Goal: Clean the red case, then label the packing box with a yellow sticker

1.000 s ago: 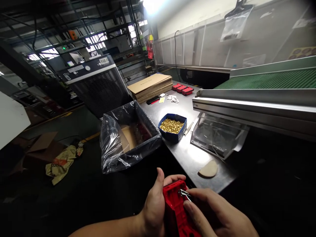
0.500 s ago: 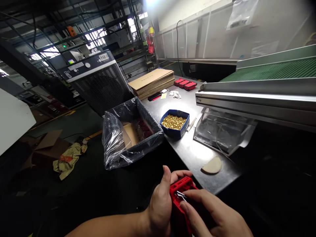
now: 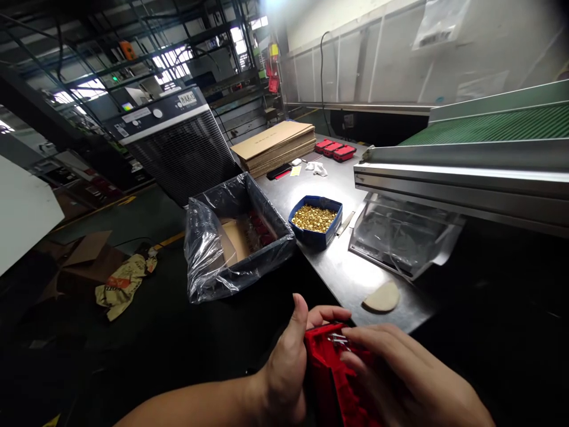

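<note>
Fingers of the left hand (image 3: 287,362) are cupping a hollow red plastic housing (image 3: 341,382), presumably steadying it. The right hand (image 3: 413,362) is bracketing slim silvery metal parts (image 3: 338,340) inside, fingers narrowly spaced, grip unclear.

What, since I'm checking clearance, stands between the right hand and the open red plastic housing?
Only the small, shiny metal piece at the fingertips of the right hand, by the far end of the red plastic housing. Nothing else visible stands between; the left hand holds the housing's side.
</note>
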A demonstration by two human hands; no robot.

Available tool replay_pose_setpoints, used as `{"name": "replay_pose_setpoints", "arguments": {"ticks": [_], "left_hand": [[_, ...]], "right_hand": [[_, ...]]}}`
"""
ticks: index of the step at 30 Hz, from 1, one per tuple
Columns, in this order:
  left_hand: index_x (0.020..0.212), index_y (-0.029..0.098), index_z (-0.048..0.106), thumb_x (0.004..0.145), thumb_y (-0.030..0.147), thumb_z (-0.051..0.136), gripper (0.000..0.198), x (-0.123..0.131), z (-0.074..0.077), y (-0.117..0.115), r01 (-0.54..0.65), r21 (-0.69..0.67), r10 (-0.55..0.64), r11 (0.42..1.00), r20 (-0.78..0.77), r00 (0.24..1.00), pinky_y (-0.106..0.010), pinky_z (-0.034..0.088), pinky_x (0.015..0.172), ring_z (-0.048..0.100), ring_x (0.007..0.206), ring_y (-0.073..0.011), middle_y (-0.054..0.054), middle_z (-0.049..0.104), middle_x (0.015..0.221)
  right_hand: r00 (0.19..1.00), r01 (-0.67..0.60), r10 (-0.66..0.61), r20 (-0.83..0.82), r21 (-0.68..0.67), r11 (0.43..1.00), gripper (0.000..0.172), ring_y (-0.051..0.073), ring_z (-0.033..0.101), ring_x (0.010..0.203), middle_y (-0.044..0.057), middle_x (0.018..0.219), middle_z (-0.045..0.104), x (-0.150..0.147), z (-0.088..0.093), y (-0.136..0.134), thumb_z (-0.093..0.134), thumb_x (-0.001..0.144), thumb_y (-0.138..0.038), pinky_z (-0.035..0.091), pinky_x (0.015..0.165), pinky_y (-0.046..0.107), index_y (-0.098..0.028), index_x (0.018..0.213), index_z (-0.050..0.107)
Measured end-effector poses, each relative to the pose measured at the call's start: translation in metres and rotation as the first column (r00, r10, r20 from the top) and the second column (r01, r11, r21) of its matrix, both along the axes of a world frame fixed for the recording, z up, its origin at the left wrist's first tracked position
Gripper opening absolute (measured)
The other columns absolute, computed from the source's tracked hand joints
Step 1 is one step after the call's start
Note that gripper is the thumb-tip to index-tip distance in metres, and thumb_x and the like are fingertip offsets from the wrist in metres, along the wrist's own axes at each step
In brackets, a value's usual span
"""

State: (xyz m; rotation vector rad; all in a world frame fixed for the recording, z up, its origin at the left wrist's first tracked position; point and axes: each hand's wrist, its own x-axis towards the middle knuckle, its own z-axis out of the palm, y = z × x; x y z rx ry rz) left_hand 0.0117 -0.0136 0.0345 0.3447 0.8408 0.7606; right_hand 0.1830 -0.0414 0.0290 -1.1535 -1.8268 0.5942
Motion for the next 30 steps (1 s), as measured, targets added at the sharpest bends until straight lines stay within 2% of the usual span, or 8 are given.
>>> {"name": "replay_pose_setpoints", "arguments": {"ticks": [3, 6, 12, 18, 22, 30], "left_hand": [[0.103, 0.008, 0.068, 0.086, 0.085, 0.038, 0.084, -0.0014, -0.0004, 0.0009, 0.027, -0.061, -0.024, 0.998, 0.047, 0.999, -0.030, 0.049, 0.078, 0.064, 0.077, -0.0176, -0.013, 0.067, 0.092], [0.099, 0.006, 0.069, 0.092, 0.080, 0.023, 0.087, 0.0001, 0.0015, 0.0007, 0.010, -0.110, -0.005, 0.994, 0.043, 0.999, -0.028, 0.049, 0.076, 0.064, 0.074, -0.0164, -0.012, 0.066, 0.090], [0.093, 0.006, 0.068, 0.092, 0.081, 0.024, 0.087, 0.0018, 0.0010, 0.0013, 0.020, -0.137, -0.019, 0.990, 0.006, 1.000, -0.025, 0.048, 0.071, 0.062, 0.070, -0.0139, -0.011, 0.064, 0.086], [0.094, 0.006, 0.069, 0.090, 0.083, 0.025, 0.089, -0.0003, -0.0050, -0.0006, 0.038, -0.133, -0.042, 0.990, -0.031, 0.999, -0.026, 0.049, 0.073, 0.064, 0.070, -0.0157, -0.013, 0.065, 0.083], [0.093, 0.006, 0.070, 0.091, 0.082, 0.022, 0.090, 0.0011, -0.0018, 0.0006, 0.052, -0.145, -0.060, 0.988, -0.050, 0.997, -0.026, 0.050, 0.074, 0.065, 0.071, -0.0160, -0.013, 0.066, 0.083], [0.093, 0.005, 0.071, 0.090, 0.082, 0.021, 0.092, -0.0007, 0.0042, 0.0050, 0.037, -0.156, -0.041, 0.987, -0.023, 0.999, -0.027, 0.051, 0.073, 0.065, 0.071, -0.0167, -0.013, 0.067, 0.085]], "right_hand": [[0.988, -0.060, 0.032, 0.151, 0.184, 0.981, 0.029, 0.017, 0.071, 0.096, 0.006, 0.117, 0.075, 0.0019, -0.0077, 0.0029, 0.062, 0.094, -0.022, 0.063, 0.078, 0.022, -0.023, 0.123, 0.065], [0.979, -0.096, 0.047, 0.199, 0.247, 0.964, 0.035, 0.018, 0.066, 0.093, 0.009, 0.118, 0.073, -0.0011, -0.0112, 0.0021, 0.064, 0.093, -0.021, 0.063, 0.076, 0.027, -0.018, 0.127, 0.062], [0.982, -0.114, 0.070, 0.176, 0.254, 0.960, 0.033, 0.017, 0.064, 0.091, 0.008, 0.111, 0.074, -0.0054, -0.0067, 0.0018, 0.063, 0.092, -0.015, 0.061, 0.074, 0.025, -0.017, 0.125, 0.062], [0.979, -0.147, 0.107, 0.173, 0.234, 0.961, 0.030, 0.018, 0.063, 0.088, 0.009, 0.107, 0.073, -0.0043, -0.0077, 0.0031, 0.060, 0.094, -0.016, 0.061, 0.075, 0.027, -0.016, 0.125, 0.061], [0.976, -0.166, 0.120, 0.182, 0.260, 0.951, 0.030, 0.016, 0.063, 0.084, 0.009, 0.105, 0.073, -0.0048, -0.0067, 0.0033, 0.057, 0.095, -0.014, 0.060, 0.074, 0.025, -0.015, 0.125, 0.060], [0.987, -0.091, 0.059, 0.148, 0.222, 0.971, 0.029, 0.015, 0.063, 0.089, 0.006, 0.106, 0.074, -0.0047, -0.0064, 0.0018, 0.062, 0.093, -0.012, 0.060, 0.075, 0.025, -0.018, 0.121, 0.061]]}}
